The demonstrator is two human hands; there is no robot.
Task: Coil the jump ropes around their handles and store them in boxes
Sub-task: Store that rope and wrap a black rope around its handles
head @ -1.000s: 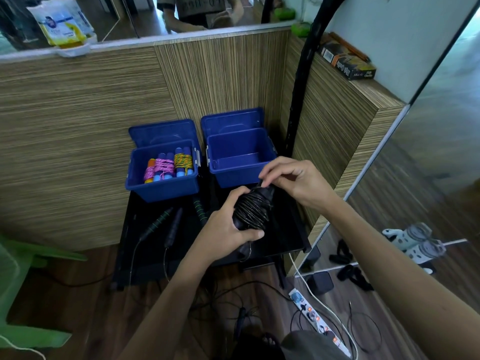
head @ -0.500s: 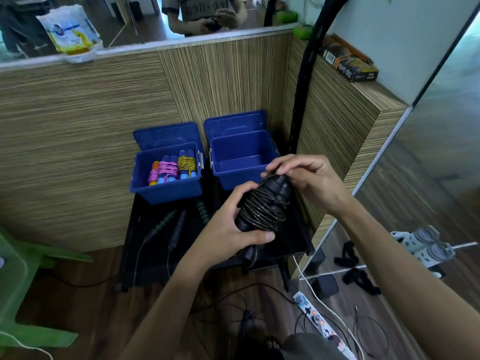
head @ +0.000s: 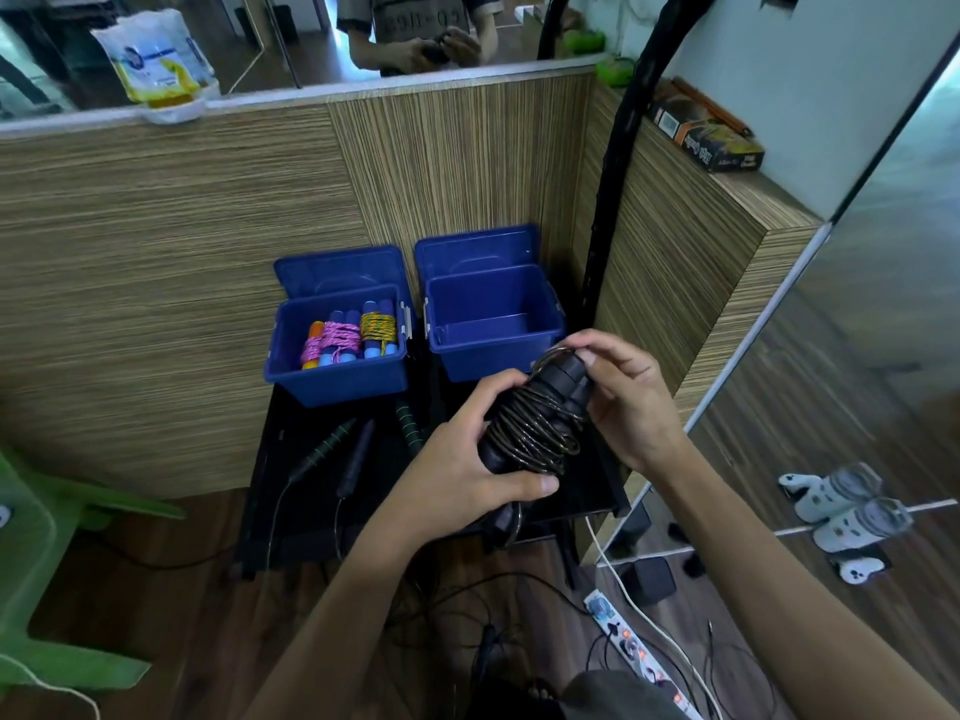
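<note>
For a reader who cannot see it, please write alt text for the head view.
Two hands hold a black jump rope coiled around its handles: left hand grips it, right hand pinches the top. Behind: an empty blue box and one holding coiled ropes.

The black jump rope bundle [head: 535, 423] now sits higher and more upright than a second ago, with more cord wound on; the right hand [head: 621, 402] has shifted to pinch the cord at its far end.
</note>
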